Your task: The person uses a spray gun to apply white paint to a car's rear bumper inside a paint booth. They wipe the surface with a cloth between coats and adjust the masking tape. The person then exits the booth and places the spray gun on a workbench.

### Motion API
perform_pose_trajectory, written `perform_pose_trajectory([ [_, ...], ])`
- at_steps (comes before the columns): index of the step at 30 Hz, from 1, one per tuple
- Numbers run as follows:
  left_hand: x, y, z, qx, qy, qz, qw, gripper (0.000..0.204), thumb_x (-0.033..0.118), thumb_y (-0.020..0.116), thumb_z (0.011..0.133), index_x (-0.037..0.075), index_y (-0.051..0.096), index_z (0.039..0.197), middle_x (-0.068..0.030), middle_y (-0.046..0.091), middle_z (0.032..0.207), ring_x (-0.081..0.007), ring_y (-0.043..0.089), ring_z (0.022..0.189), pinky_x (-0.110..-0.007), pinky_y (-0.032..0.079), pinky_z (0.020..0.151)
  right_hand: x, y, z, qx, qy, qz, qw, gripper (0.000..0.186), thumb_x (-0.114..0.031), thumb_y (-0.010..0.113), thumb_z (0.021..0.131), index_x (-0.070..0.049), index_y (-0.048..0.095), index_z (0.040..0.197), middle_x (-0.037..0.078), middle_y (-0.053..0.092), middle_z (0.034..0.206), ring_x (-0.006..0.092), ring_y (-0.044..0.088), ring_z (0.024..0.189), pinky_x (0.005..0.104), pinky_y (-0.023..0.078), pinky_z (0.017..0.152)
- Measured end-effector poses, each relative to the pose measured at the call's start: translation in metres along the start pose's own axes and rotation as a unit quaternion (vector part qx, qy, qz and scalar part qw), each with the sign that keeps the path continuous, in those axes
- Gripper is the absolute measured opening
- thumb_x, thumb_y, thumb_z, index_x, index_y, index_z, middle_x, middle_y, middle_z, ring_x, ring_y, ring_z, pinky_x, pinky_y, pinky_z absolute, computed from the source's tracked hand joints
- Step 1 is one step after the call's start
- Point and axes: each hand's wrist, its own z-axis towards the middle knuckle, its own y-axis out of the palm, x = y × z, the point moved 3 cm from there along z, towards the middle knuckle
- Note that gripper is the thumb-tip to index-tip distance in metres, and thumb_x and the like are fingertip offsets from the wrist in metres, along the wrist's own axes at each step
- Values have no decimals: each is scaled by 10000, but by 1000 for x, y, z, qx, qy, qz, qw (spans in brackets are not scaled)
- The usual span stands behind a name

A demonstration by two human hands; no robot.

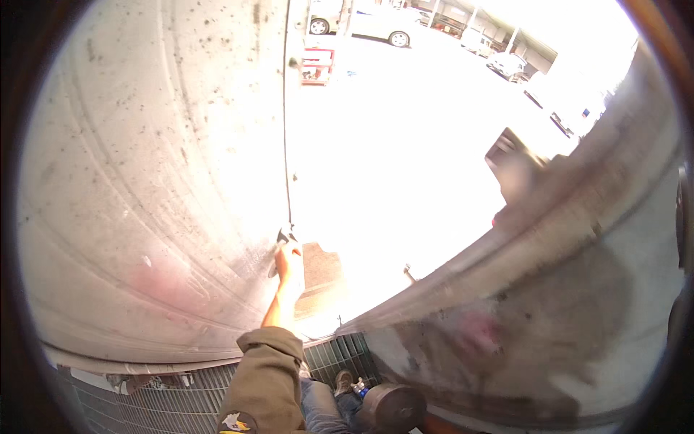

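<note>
My left hand (pixel 289 266), at the end of an olive-brown sleeve with a patch, reaches up to the edge of a large pale curved panel (pixel 166 181). Its fingers are closed at that edge around a small, partly dark thing (pixel 285 235), too small and glare-washed to name. Dark specks and a faint pinkish patch mark the panel. My right hand does not show. Beside my legs (pixel 323 409) is a round dark cup-like body (pixel 394 407) with a blue and silver fitting; what supports it is hidden.
A second curved panel (pixel 499 325), stained brown and grey, rises close at the right. A blurred tan block-like shape (pixel 515 170) juts at its upper edge. Metal grating (pixel 347 354) lies below. A red cart (pixel 317 66) and parked cars (pixel 372 23) stand far off in bright glare.
</note>
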Motion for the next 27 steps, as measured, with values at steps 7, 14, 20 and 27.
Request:
perform_pose_trajectory([
  [7, -115, 10, 29, 52, -2, 83, 995, 119, -25, 534, 754, 56, 589, 686, -154, 624, 709, -375, 609, 710, -441, 452, 624, 18, 19, 4, -11, 2, 6, 1000, 244, -240, 575, 897, -78, 581, 1078, 163, 676, 912, 334, 662, 861, 460, 501, 774],
  [14, -275, -124, 83, 219, -32, 276, 935, 127, -11, 509, 790, 60, 575, 710, -140, 723, 975, -368, 656, 831, -437, 495, 646, 35, 62, 114, -51, -50, -41, 997, 256, -302, 553, 901, -74, 577, 1015, 195, 677, 843, 386, 661, 818, 487, 504, 698],
  [20, -309, -246, 77, 301, -143, 332, 882, 133, -21, 511, 762, 90, 571, 720, -135, 700, 815, -347, 659, 761, -414, 489, 648, -68, 35, 254, -31, -101, -231, 967, 260, -294, 556, 897, -74, 585, 1030, 209, 679, 832, 401, 663, 812, 496, 510, 692],
  [27, -338, -273, 84, 327, -184, 340, 862, 102, -6, 592, 781, 76, 645, 755, -140, 654, 724, -331, 635, 697, -410, 493, 651, -195, -12, 526, -171, -214, -205, 940, 236, -240, 648, 841, -66, 640, 1000, 169, 692, 850, 336, 673, 786, 424, 532, 730],
])
